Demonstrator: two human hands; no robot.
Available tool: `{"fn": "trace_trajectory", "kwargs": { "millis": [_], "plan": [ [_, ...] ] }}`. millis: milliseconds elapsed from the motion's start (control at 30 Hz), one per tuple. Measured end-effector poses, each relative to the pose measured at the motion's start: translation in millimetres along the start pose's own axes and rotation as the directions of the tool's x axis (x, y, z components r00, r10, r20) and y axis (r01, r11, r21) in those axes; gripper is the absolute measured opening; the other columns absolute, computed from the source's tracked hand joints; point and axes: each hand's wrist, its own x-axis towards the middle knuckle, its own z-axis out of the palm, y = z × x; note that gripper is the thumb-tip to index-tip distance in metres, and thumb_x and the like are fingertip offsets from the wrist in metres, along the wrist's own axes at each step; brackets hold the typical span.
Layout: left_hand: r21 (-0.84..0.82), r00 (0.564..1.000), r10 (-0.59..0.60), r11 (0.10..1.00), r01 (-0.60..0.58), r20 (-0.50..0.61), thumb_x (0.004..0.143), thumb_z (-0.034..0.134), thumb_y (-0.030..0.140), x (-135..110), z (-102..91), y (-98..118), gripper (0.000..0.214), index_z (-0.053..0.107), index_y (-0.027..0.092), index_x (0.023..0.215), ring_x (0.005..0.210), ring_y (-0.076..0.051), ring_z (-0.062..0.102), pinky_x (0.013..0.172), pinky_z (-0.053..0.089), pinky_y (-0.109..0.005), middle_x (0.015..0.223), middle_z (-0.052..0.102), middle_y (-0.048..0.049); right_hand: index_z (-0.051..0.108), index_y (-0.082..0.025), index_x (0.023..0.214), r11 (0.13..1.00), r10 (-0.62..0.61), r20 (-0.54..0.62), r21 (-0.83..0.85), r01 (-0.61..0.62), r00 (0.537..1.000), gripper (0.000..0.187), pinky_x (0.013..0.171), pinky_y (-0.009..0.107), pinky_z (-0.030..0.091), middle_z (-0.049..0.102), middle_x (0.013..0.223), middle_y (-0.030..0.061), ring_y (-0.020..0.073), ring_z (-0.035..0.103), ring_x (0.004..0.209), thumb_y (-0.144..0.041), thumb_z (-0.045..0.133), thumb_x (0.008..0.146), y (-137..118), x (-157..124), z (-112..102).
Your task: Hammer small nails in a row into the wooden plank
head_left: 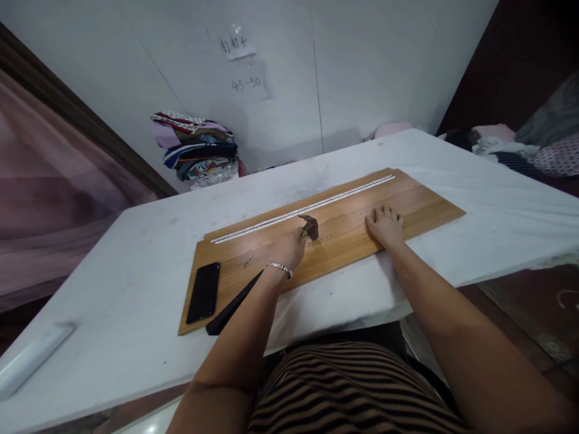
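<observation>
My left hand (289,248), with a bracelet at the wrist, is closed round a claw hammer (310,228) close to its metal head. The hammer's black handle runs back under my wrist toward the near edge of a wood-grain board (425,208). Beside the hammer head, a short row of small dark dots (329,236) marks the board; whether they are nails or holes is too small to tell. My right hand (386,226) rests on the board with fingers spread, holding nothing. A few loose nails (248,261) lie left of my left hand.
A black phone (203,292) lies on the board's left end. Two white marked strips (303,210) run along its far side. The board lies on a white-covered table (149,259). A white roll (34,360) is at the left, and folded clothes (199,147) are stacked by the wall.
</observation>
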Motion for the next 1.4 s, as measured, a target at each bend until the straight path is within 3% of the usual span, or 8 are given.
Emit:
{"fn": "trace_trajectory", "kwargs": {
  "millis": [200,467,767,967,1400],
  "plan": [
    [-0.02,1.0,0.02,1.0,-0.02,-0.004,0.101,0.048,0.031,1.3,6.7,-3.1,0.033,0.068,0.023,0.126,0.105,-0.025,0.071,0.085,0.05,-0.032,0.117,0.077,-0.0108,0.062,-0.011,0.133,1.0,-0.009,-0.027,0.013,0.009,1.0,0.054,0.111,0.054,0.03,0.054,0.149,0.0226,0.0349,0.042,0.138,-0.042,0.029,0.102,-0.4,-1.5,-0.7],
    [-0.006,1.0,-0.029,1.0,0.029,0.006,0.102,0.048,0.031,-0.8,-2.3,2.6,0.036,0.065,0.026,0.133,0.105,-0.024,0.072,0.086,0.05,-0.031,0.116,0.077,-0.0089,0.062,-0.01,0.134,1.0,-0.003,-0.01,0.007,0.003,1.0,0.057,0.112,0.054,0.03,0.052,0.152,0.0225,0.0355,0.041,0.141,-0.042,0.027,0.103,-0.9,-1.7,-2.2],
    [-0.023,1.0,0.02,1.0,-0.02,-0.001,0.102,0.048,0.031,0.3,4.4,-1.4,0.035,0.067,0.024,0.13,0.108,-0.024,0.071,0.088,0.05,-0.031,0.119,0.077,-0.0094,0.062,-0.01,0.134,1.0,0.0,-0.012,0.014,0.0,1.0,0.055,0.112,0.053,0.029,0.053,0.152,0.0227,0.0349,0.042,0.14,-0.041,0.029,0.102,-2.4,-3.4,-4.9],
    [-0.002,1.0,-0.029,1.0,0.029,0.005,0.103,0.045,0.032,-0.2,-2.4,2.5,0.035,0.067,0.024,0.129,0.105,-0.026,0.072,0.084,0.05,-0.031,0.116,0.077,-0.0108,0.062,-0.01,0.134,1.0,-0.001,0.002,0.023,0.001,1.0,0.056,0.112,0.053,0.03,0.052,0.152,0.0227,0.0349,0.042,0.14,-0.042,0.028,0.103,-1.6,-2.8,-4.9],
    [-0.015,1.0,-0.012,1.0,0.012,-0.001,0.102,0.048,0.034,0.3,2.0,-0.9,0.035,0.067,0.023,0.129,0.104,-0.025,0.071,0.084,0.05,-0.031,0.116,0.077,-0.0111,0.063,-0.012,0.131,1.0,-0.005,-0.008,0.025,0.005,1.0,0.053,0.11,0.053,0.03,0.056,0.147,0.0223,0.0346,0.043,0.137,-0.041,0.029,0.102,-0.7,-2.5,-3.0]
  ]
}}
